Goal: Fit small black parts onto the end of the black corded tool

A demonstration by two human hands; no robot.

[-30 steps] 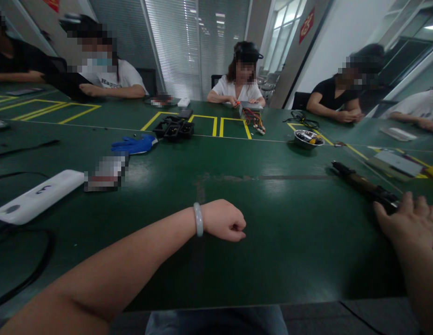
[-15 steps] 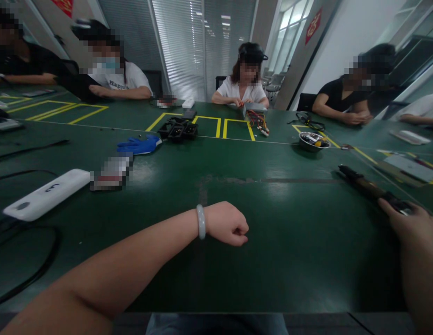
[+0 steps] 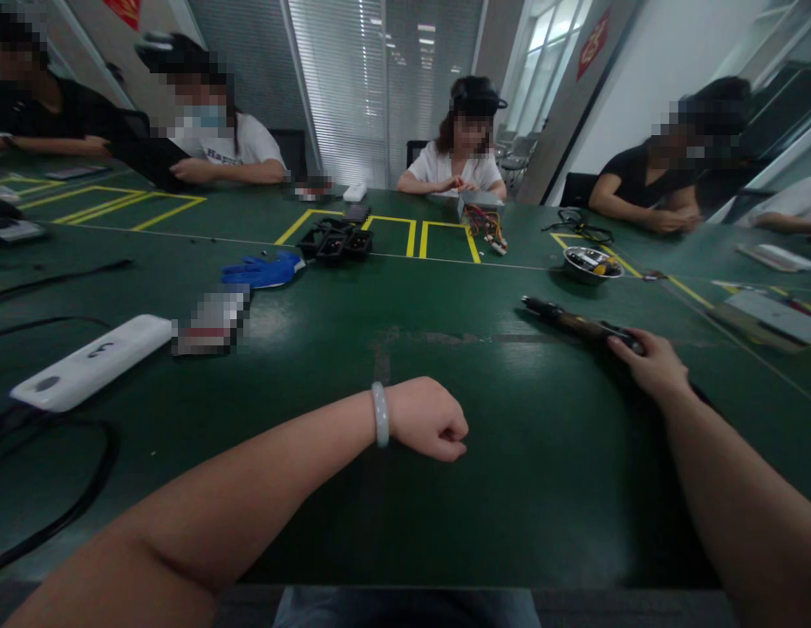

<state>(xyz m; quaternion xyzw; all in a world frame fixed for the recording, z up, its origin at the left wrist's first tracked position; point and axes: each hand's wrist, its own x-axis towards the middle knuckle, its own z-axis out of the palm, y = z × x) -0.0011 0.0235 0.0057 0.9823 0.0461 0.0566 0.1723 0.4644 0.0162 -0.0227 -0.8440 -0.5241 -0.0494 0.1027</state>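
Note:
My left hand (image 3: 428, 420) rests on the green table in a loose fist, a pale bangle (image 3: 380, 414) round its wrist. Nothing shows in its curled fingers. Over on the right, my right hand (image 3: 654, 366) is closed round the rear end of an electric screwdriver (image 3: 572, 323), a slim dark tool with a black nose. Its tip points left and away from me, toward the table's middle. My palm hides part of the tool's back end.
A white power bank-like block (image 3: 95, 362) and a blue glove (image 3: 265, 270) lie left. Black plastic parts (image 3: 335, 240) sit mid-table. A metal bowl (image 3: 592, 264) of small items stands back right. Several people sit across the green table (image 3: 510, 488), one by a metal box with coloured wires (image 3: 480, 208).
My right hand has moved left over the table, bringing the electric screwdriver with it from the right edge of view. My left fist has stayed put.

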